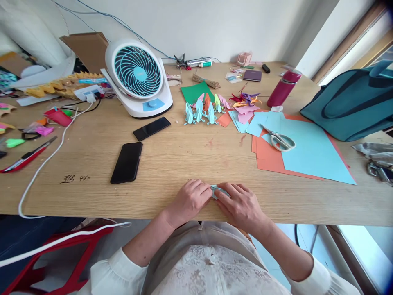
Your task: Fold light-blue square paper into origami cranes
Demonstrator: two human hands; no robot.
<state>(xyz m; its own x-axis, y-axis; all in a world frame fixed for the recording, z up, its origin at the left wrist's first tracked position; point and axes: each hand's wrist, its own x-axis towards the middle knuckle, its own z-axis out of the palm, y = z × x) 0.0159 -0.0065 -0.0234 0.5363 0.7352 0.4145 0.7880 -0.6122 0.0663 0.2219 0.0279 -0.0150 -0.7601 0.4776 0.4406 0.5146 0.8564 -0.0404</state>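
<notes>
A small piece of folded light-blue paper (215, 191) lies at the front edge of the wooden table, mostly covered by my fingers. My left hand (192, 199) pinches its left end with curled fingers. From the other side, my right hand (240, 203) presses its fingers onto the right part of the paper. Farther back stand several folded light-blue paper figures (199, 111), with pink, orange and yellow-green ones behind them. To the right, scissors (281, 140) with pale handles rest on light-blue sheets (316, 149) and orange sheets (270, 160).
Two black phones (126, 162) (152, 128) lie left of centre, before a white desk fan (138, 78). A magenta bottle (284, 87) and a teal bag (353, 102) stand at the right. A white cable (58, 153) hangs over the left front edge.
</notes>
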